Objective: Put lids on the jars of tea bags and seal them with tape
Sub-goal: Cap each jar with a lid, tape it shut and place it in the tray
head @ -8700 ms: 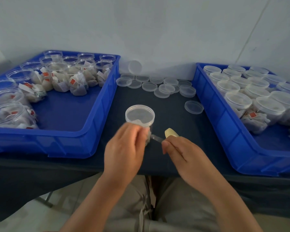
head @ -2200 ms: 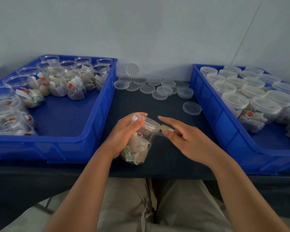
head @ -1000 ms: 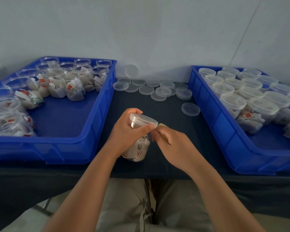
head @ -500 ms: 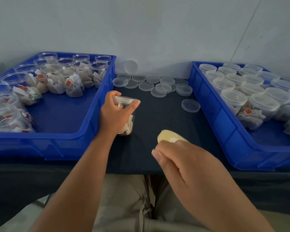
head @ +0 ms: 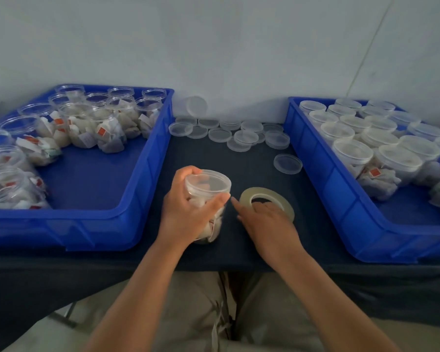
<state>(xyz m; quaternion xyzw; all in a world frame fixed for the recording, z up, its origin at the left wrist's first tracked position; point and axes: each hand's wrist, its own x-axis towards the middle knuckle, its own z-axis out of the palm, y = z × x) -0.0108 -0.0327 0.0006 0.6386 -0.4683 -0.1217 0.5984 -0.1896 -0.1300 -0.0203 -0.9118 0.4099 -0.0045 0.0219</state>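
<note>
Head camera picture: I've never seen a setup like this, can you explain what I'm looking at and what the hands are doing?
There is no machine here. A person wears one camera on the head, looking down at their own hands. The left hand grips a jar of tea bags with its lid on. The right hand rests on a tape roll lying flat on the dark table. The left bin holds open jars, the right bin holds lidded jars, and spare lids lie at the back between them.
</note>
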